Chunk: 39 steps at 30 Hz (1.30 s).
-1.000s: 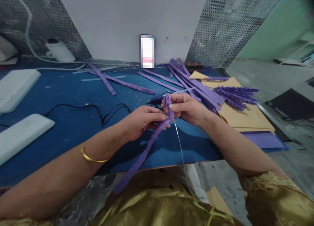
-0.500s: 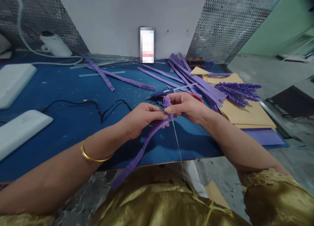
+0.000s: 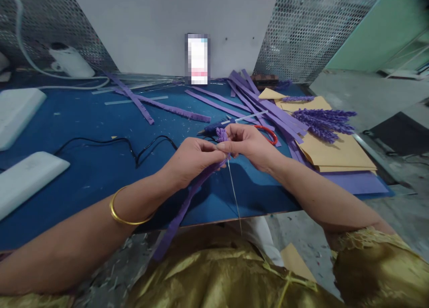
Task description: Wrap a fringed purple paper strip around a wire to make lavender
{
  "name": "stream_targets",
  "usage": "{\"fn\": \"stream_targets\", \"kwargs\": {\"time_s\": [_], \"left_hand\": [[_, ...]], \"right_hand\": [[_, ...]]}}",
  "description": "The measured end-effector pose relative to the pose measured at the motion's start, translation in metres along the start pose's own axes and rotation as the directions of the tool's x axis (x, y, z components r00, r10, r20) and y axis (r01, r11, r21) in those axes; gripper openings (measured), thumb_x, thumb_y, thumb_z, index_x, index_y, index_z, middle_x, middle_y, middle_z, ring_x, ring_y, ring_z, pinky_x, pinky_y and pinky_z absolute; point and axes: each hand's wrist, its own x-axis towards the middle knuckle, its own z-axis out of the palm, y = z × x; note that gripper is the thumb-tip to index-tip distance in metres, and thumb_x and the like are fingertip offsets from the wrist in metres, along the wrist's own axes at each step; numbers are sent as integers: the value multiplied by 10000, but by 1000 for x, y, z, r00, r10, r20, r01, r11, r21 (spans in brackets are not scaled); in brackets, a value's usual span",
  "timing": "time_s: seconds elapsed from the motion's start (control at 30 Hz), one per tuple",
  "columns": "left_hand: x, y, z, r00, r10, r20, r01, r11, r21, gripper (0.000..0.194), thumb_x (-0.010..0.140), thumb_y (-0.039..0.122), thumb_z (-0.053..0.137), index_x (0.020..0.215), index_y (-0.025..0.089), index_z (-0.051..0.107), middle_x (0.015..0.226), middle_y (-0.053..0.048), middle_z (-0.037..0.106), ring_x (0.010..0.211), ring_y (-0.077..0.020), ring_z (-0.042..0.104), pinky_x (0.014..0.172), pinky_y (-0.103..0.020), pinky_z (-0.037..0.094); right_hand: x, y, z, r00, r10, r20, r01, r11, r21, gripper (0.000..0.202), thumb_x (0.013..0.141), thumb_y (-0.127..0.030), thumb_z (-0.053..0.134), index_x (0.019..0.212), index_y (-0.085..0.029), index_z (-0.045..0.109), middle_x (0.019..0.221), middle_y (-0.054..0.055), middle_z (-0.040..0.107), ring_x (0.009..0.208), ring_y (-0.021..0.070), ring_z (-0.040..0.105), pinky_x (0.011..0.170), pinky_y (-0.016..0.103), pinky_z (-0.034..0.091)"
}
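Observation:
Between my two hands is a small purple paper flower head (image 3: 221,134) on a thin wire stem (image 3: 234,189) that hangs down past the table edge. My right hand (image 3: 246,143) pinches the flower head from the right. The fingers of my left hand (image 3: 197,158) are closed on a fringed purple paper strip (image 3: 182,207), whose free end trails down over the table edge toward my lap. Fingertips of both hands meet at the base of the flower, hiding where strip and wire join. Just behind them lies a blue glue gun (image 3: 216,126).
Red-handled scissors (image 3: 275,138) lie right of my hands. Loose purple strips (image 3: 264,107) spread behind, beside finished purple flower sprigs (image 3: 326,120) on tan paper sheets (image 3: 345,158). A black cord (image 3: 97,138) crosses the left side toward white blocks (image 3: 33,178). A phone (image 3: 197,60) stands at the back.
Both hands have shifted slightly left with the flower head, which has turned a little. The wire's lower end has swung left, and more of the red scissor handle shows.

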Motion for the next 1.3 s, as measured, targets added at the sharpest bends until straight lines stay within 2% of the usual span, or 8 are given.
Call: {"fn": "stream_targets", "kwargs": {"time_s": [0.17,0.27,0.43,0.6,0.77,0.93,1.13,1.3], "left_hand": [[0,4,0,1000,-10,4,11,996,-84,134,674,290,743,614,172,760,609,-26,678,593,-143,573,592,-262,450],[0,4,0,999,-37,2,37,991,-132,140,670,288,753,589,174,748,606,-25,675,586,-134,562,598,-256,444],[2,2,-2,999,-21,48,28,988,-152,142,686,327,779,655,188,781,668,-26,705,615,-131,566,627,-255,443],[3,1,-3,1000,17,21,-14,992,-127,139,654,320,823,665,188,779,677,-16,700,631,-127,557,651,-263,429],[2,1,-2,999,35,13,-33,989,-146,122,660,295,813,645,182,770,681,-15,698,659,-134,562,685,-268,428],[2,4,-4,1000,3,15,0,978,-211,153,636,309,839,618,184,752,623,19,644,596,-103,496,620,-249,388],[3,2,-6,999,-12,37,19,979,-202,208,627,352,855,718,177,788,709,-18,695,657,-133,548,647,-267,402],[2,1,-3,1000,13,-10,-15,980,-200,246,623,373,855,583,171,721,577,15,602,554,-99,447,565,-261,341]], "right_hand": [[2,2,-5,993,19,119,-39,986,162,252,750,-340,812,825,-155,658,705,-17,591,591,88,510,555,221,415],[5,4,-7,993,22,117,-46,977,210,254,742,-315,819,889,-154,689,756,-6,625,596,80,514,559,210,423],[8,6,-9,995,44,92,-68,959,274,259,693,-292,851,807,-161,658,724,-15,622,582,82,521,537,204,418],[7,6,-9,994,32,106,-57,969,238,253,709,-293,845,767,-165,635,661,-38,575,537,66,454,504,199,363],[6,4,-7,996,34,88,-54,968,243,288,687,-312,863,758,-163,627,650,-43,564,537,65,445,501,199,356],[7,-2,-10,992,56,113,-89,945,314,319,740,-429,807,809,-154,659,692,-12,606,539,73,473,498,204,389],[7,-1,-12,995,34,96,-58,964,261,270,717,-324,830,842,-161,656,704,-31,591,530,58,462,474,196,339],[6,4,-10,996,-12,88,-8,976,220,248,747,-326,818,830,-169,645,692,-40,571,539,59,447,492,196,340]]}}
